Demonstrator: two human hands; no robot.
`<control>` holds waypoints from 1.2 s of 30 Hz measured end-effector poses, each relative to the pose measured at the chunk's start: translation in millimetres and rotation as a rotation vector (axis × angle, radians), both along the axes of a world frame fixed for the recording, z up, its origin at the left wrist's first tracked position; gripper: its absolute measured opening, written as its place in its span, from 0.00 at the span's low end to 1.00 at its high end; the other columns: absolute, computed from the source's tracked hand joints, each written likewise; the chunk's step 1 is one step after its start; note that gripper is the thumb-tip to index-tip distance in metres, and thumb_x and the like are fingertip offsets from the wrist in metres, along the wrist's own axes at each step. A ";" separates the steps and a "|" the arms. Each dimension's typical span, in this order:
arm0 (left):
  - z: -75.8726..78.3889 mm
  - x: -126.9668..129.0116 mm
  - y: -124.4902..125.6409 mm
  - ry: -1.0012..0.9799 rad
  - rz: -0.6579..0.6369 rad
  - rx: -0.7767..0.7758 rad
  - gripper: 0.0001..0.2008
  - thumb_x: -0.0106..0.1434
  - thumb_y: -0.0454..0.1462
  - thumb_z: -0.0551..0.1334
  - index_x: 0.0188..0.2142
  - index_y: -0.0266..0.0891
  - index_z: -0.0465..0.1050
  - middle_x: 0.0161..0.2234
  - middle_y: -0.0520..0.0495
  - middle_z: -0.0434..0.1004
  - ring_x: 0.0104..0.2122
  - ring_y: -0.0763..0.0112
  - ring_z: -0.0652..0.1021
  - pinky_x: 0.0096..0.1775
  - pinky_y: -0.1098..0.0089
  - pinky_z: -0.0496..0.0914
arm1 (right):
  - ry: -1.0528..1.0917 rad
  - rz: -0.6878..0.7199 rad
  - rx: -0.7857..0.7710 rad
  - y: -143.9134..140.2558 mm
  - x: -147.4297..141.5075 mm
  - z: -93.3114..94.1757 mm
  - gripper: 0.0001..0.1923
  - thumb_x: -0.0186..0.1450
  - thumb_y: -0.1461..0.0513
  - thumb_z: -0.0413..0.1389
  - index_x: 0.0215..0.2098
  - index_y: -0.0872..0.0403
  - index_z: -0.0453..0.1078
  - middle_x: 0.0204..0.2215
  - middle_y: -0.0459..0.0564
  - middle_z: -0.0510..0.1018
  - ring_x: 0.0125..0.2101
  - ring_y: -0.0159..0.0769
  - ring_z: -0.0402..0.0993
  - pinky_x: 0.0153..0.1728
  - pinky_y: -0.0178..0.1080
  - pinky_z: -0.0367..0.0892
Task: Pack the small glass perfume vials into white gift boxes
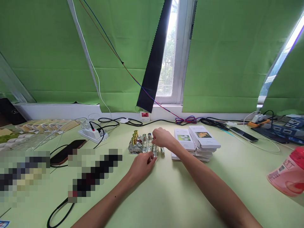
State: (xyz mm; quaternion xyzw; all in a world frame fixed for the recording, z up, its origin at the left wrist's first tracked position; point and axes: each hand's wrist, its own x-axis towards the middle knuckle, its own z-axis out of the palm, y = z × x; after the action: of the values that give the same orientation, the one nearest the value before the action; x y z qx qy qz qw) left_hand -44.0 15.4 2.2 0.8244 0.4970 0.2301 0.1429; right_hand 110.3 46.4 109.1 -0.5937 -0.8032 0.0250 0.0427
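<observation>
In the middle of the table, a small clear glass bottle (155, 150) stands between my two hands. My left hand (142, 164) has its thumb and fingers closed round the lower part of it. From above, my right hand (163, 136) reaches down with bent fingers pinched at its top, which they hide. Just left of it stand two slim glass spray bottles, a green-topped bottle (144, 144) and a dark-topped bottle (149, 142). Behind my left hand sit round glass perfume bottles (135, 148) with gold caps. Another small glass piece (162, 151) is beneath my right wrist.
Stacks of white printed boxes (187, 148) stand right of my hands. A phone (243, 134) and a pink container (288, 174) are farther right. At left lie a dark phone (68, 152), a power strip (92, 134) and cables. Green blinds (237, 57) cover the wall behind.
</observation>
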 end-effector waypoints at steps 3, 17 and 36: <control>-0.1 0.0 -0.6 0.006 -0.009 -0.016 0.13 0.68 0.43 0.54 0.33 0.41 0.73 0.24 0.49 0.76 0.26 0.65 0.73 0.30 0.67 0.58 | 0.008 -0.004 0.008 3.4 1.2 -2.3 0.13 0.66 0.59 0.59 0.47 0.54 0.76 0.46 0.58 0.79 0.41 0.41 0.79 0.35 0.36 0.69; -1.5 -1.0 -0.6 0.039 -0.036 -0.051 0.19 0.67 0.40 0.54 0.53 0.40 0.74 0.29 0.48 0.78 0.30 0.62 0.76 0.34 0.67 0.60 | 0.059 -0.009 0.037 14.5 7.4 -6.9 0.13 0.69 0.60 0.56 0.48 0.55 0.76 0.46 0.57 0.80 0.49 0.43 0.76 0.39 0.36 0.67; -1.9 -0.9 -3.4 0.092 -0.096 -0.020 0.26 0.69 0.40 0.55 0.65 0.44 0.66 0.29 0.50 0.79 0.33 0.61 0.77 0.34 0.68 0.62 | 0.073 -0.123 0.036 24.1 18.9 -14.1 0.18 0.69 0.65 0.54 0.57 0.51 0.71 0.55 0.57 0.74 0.50 0.42 0.75 0.42 0.37 0.68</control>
State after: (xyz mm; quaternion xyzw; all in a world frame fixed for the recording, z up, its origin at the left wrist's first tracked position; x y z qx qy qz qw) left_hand -44.9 12.0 0.3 0.8555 0.4653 0.1797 0.1391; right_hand 129.2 70.5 95.0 -0.6396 -0.7635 0.0294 0.0842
